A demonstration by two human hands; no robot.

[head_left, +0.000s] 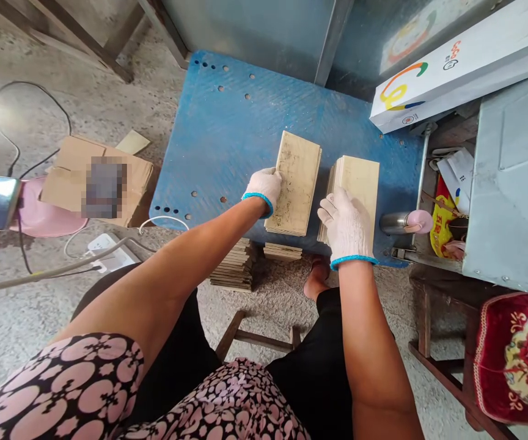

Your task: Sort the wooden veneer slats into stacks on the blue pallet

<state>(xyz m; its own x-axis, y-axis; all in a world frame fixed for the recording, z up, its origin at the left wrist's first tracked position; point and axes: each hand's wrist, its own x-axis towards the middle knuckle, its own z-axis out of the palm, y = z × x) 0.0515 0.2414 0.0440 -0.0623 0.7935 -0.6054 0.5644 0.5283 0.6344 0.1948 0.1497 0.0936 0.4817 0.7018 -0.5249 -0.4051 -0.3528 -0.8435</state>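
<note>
Two stacks of thin pale wooden boards lie side by side on a blue table. My left hand point(264, 187), in a white knit glove with a blue cuff, is closed at the left edge of the left stack point(295, 183). Its fingertips are partly hidden there. That stack's top board has dark specks. My right hand point(347, 221), gloved the same way, rests on the near part of the right stack point(360, 174). Its fingers are somewhat apart and reach toward the stack's left edge.
The blue table point(227, 134) has holes near its corners. A steel bottle point(395, 223) with a pink cap lies at its right, below a white paper bag point(461, 67). More boards point(233, 269) are stacked under the near edge. Left are cardboard point(69, 174) and a power strip point(112, 250).
</note>
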